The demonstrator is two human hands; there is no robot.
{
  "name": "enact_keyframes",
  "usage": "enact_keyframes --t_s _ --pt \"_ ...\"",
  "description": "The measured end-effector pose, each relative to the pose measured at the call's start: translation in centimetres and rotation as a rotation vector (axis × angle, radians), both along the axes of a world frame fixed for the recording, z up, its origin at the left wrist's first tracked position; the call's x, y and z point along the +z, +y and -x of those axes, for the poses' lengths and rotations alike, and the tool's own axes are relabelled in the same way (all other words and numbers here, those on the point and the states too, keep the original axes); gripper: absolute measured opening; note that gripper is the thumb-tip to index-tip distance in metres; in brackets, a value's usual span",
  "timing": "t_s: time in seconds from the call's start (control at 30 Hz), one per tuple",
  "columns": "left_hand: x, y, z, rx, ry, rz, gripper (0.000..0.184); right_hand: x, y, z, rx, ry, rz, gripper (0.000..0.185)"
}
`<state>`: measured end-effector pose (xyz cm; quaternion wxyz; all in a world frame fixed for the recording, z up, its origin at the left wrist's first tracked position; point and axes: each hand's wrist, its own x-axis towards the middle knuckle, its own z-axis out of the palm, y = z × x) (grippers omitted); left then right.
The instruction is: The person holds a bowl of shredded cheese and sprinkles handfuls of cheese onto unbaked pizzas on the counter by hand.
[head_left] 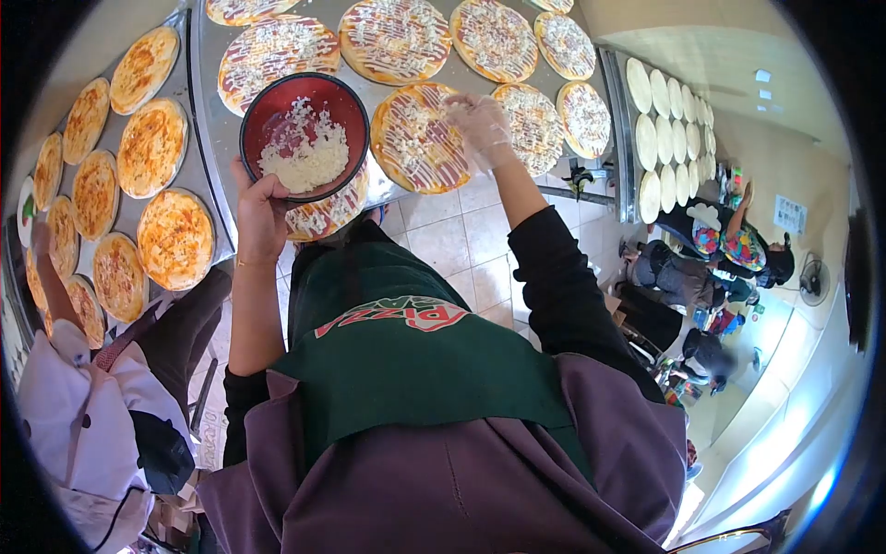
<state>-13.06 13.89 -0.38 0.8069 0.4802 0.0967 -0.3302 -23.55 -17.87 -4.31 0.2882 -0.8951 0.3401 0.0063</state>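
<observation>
A red bowl with a dark rim (343, 109) holds crumbled white cheese (309, 159). My left hand (260, 214) grips the bowl's near edge, thumb on the rim. In a clear plastic glove, my right hand (482, 129) is over the right part of a pizza (406, 152) with pink topping, white sauce lines and cheese crumbs. Its fingers point down and are bent together; whether any cheese is between them is hidden. Partly under the bowl lies another topped pizza (328, 210). To the right of my right hand is one more cheese-covered pizza (535, 129).
More topped pizzas (395, 39) lie on the metal table (214, 46). At left, a second table carries sauced bases (152, 148); a co-worker in a white coat (83, 415) reaches over it. Plain bases (646, 138) stand at right, with several people (683, 277) beyond.
</observation>
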Motion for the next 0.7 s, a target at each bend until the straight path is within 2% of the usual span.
enact_keyframes --t_s 0.07,0.13,0.33,0.43,0.5,0.63,0.7 --pt "-0.7 0.3 0.1 0.013 0.004 0.013 0.059 -2.5 -1.7 -0.6 0.021 -0.038 0.009 0.025" --pt "-0.7 0.4 0.2 0.023 0.008 0.025 0.058 -2.0 -1.4 -1.5 0.039 -0.077 0.015 0.026" --pt "0.0 0.1 0.3 0.027 0.009 -0.003 0.055 -1.8 -1.5 -3.0 0.120 0.063 0.142 0.027" --pt "0.0 0.3 0.4 0.036 0.003 0.003 0.054 -2.0 -2.0 -1.7 0.085 -0.018 0.004 0.029" --pt "-0.1 0.4 0.3 0.025 0.000 0.011 0.054 -1.7 -2.3 -0.3 -0.011 -0.074 -0.303 0.029" --pt "-0.2 0.5 0.2 0.041 0.024 0.016 0.055 -0.7 -2.0 2.0 0.027 0.006 -0.200 0.027" --pt "-1.0 0.5 0.0 0.040 0.020 0.051 0.057 -0.4 -1.1 3.2 -0.098 -0.023 -0.304 0.025"
